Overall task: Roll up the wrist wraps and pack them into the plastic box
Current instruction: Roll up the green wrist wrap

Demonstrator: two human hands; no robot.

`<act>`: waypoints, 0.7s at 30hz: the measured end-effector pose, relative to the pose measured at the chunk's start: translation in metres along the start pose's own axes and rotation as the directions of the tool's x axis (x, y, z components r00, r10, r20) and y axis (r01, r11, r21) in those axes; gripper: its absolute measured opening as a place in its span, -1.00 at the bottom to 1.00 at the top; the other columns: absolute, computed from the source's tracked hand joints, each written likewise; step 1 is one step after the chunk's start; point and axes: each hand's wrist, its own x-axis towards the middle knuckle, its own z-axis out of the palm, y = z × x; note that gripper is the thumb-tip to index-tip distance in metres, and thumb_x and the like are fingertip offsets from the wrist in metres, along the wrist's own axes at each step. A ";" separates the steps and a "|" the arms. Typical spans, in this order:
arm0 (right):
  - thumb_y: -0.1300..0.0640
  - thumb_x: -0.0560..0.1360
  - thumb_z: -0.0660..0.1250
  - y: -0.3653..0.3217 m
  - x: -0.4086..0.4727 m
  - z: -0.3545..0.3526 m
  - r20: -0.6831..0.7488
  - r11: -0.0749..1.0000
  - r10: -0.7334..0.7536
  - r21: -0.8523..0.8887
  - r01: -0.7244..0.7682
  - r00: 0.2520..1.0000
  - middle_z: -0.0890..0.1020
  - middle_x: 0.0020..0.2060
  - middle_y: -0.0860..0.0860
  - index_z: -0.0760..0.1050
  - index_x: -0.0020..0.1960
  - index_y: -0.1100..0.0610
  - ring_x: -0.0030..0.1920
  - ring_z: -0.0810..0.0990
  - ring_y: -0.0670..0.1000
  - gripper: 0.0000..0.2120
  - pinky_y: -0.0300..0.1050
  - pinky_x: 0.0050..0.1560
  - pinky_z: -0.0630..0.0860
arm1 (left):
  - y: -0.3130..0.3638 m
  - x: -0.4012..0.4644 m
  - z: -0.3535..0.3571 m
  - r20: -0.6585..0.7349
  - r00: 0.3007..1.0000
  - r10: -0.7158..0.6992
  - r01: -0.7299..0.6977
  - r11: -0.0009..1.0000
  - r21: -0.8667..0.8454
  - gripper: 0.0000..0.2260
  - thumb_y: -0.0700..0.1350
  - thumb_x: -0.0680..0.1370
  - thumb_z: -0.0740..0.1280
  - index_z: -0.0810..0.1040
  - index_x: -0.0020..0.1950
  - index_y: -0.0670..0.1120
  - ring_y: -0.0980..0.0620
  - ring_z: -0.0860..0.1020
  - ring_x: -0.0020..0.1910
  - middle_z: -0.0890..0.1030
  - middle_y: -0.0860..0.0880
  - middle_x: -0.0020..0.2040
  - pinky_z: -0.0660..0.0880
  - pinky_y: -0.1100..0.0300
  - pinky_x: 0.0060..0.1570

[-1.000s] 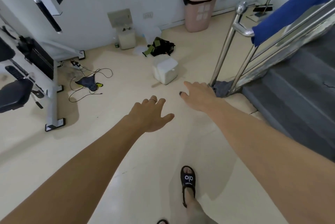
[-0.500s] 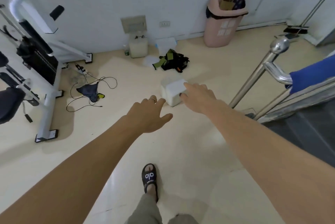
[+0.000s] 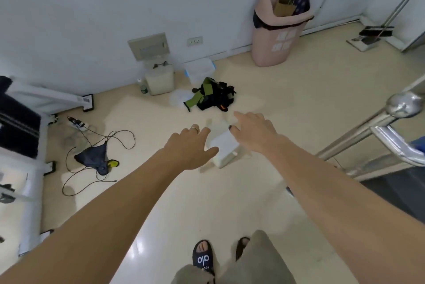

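A heap of black and green wrist wraps [image 3: 210, 95] lies on the cream floor near the far wall. Behind it a clear plastic box [image 3: 199, 71] with blue clips stands against the wall, and a clear round lid [image 3: 179, 98] lies beside the heap. A white box-shaped stool [image 3: 224, 149] sits on the floor between my outstretched hands. My left hand [image 3: 187, 146] reaches forward with fingers spread and holds nothing. My right hand [image 3: 251, 128] also stretches forward, open and empty, just above the stool's far side.
A pink bin [image 3: 279, 23] stands by the wall at the back right. A steel stair railing [image 3: 377, 127] rises on the right. White gym equipment [image 3: 25, 145] fills the left edge, with a dark pouch and cables [image 3: 96, 157] on the floor beside it. My sandalled feet [image 3: 203, 257] are at the bottom.
I have walked forward and turned left: the wraps, box and bin appear closer and more central, and the railing slid right. Both hands stay stretched forward, open, now flanking the white stool.
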 end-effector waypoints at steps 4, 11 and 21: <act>-0.11 0.69 0.05 0.016 0.096 -0.023 0.012 1.000 0.007 0.008 -0.007 1.000 0.49 0.33 0.14 0.25 0.55 0.01 0.38 0.37 0.20 -0.53 0.13 0.27 0.36 | -0.013 0.091 -0.034 0.037 0.999 0.006 -0.006 1.000 0.018 -0.40 0.26 0.67 0.09 0.11 0.63 0.01 -0.15 0.38 0.42 0.28 -0.12 0.55 0.41 -0.04 0.29; -0.07 0.68 0.10 0.050 0.278 -0.068 0.061 0.997 -0.075 0.028 0.073 0.995 0.51 0.22 0.14 0.35 0.38 0.07 0.32 0.41 0.24 -0.65 0.12 0.19 0.38 | -0.037 0.242 -0.085 0.089 0.991 -0.103 0.107 0.994 -0.034 -0.41 0.26 0.66 0.12 0.15 0.61 -0.01 -0.15 0.41 0.39 0.29 -0.12 0.52 0.43 -0.05 0.27; -0.10 0.68 0.12 0.038 0.505 -0.122 0.147 0.990 -0.132 -0.036 0.138 0.980 0.50 0.28 0.15 0.35 0.40 0.08 0.31 0.40 0.24 -0.62 0.14 0.21 0.40 | -0.112 0.426 -0.147 0.108 0.986 -0.129 0.144 0.978 -0.149 -0.43 0.23 0.66 0.16 0.19 0.58 -0.02 -0.15 0.44 0.31 0.36 -0.12 0.43 0.44 -0.01 0.15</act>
